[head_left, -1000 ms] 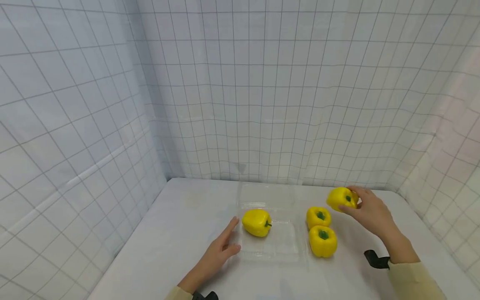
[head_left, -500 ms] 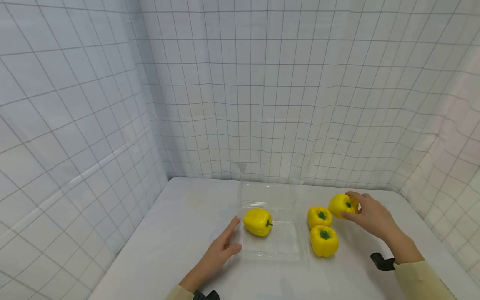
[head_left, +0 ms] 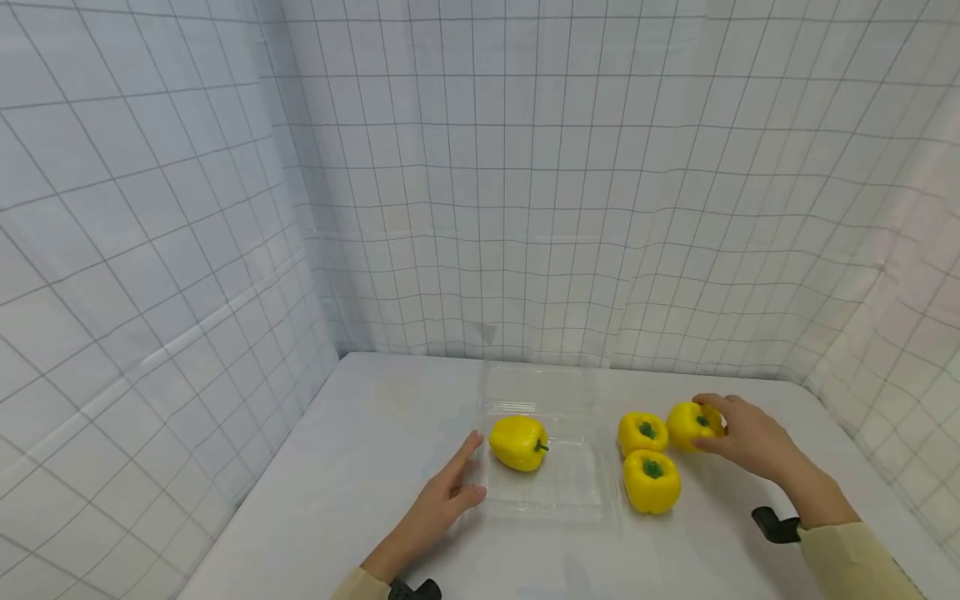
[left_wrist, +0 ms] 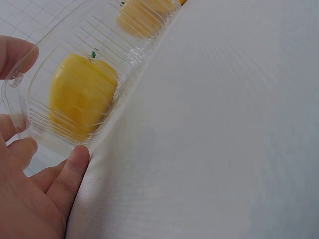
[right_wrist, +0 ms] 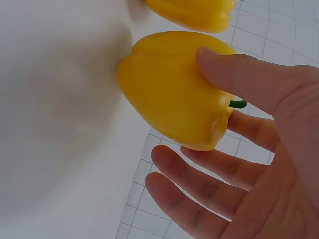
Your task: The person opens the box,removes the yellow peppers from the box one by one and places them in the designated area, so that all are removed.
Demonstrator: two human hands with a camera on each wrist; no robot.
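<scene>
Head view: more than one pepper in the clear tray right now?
No, the clear tray holds a single yellow pepper, lying on its side.

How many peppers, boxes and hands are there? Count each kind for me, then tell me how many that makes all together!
Yellow peppers: 4
Clear plastic box, lid counted with it: 1
Hands: 2
Total: 7
</scene>
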